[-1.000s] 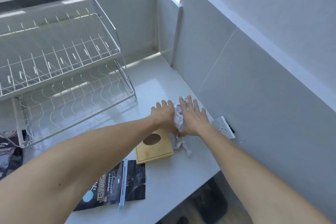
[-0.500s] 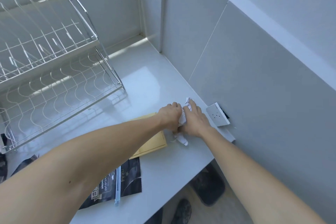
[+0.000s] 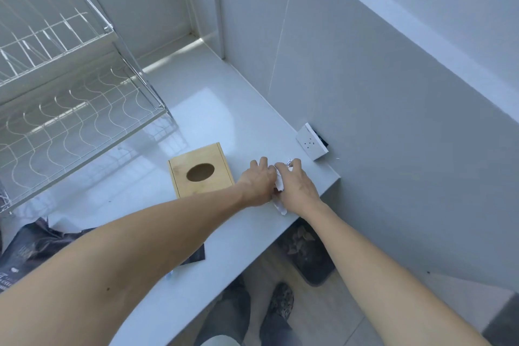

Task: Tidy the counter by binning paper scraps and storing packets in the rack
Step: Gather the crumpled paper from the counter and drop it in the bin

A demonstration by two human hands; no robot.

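Observation:
Crumpled white paper scraps [image 3: 279,183] lie near the counter's right front corner, pressed between my two hands. My left hand [image 3: 258,181] curls against the paper from the left; my right hand [image 3: 297,185] closes over it from the right. A tail of paper [image 3: 281,208] sticks out below my right wrist. Dark printed packets [image 3: 26,247] lie on the counter at the lower left, partly hidden by my left forearm. The white two-tier wire rack [image 3: 84,109] stands at the left.
A wooden tissue box [image 3: 200,170] with an oval hole sits just left of my hands. A white socket block [image 3: 311,142] leans at the wall. A dark bin [image 3: 306,250] stands on the floor below the counter edge [image 3: 252,258]. My feet show below.
My hands have closed together, bunching the paper from a spread heap into a tight wad. The view has tilted down and right, so the floor, bin and feet show.

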